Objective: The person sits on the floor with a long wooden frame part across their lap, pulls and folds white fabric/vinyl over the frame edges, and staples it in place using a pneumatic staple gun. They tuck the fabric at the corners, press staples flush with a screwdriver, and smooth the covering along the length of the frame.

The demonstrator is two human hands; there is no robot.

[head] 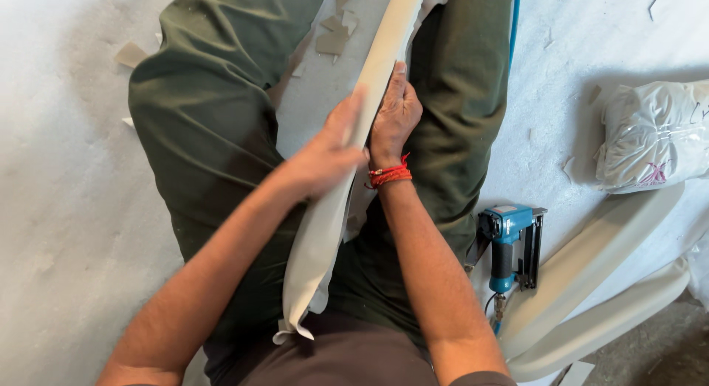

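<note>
Both forearms cropped below, left hand (329, 151) and right hand (394, 114) gripping cream strip (325, 231), fingertips hidden.

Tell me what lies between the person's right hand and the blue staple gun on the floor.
In the head view, the right hand and the staple gun are separated by the person's green-trousered leg, then a bare strip of pale floor.
</note>
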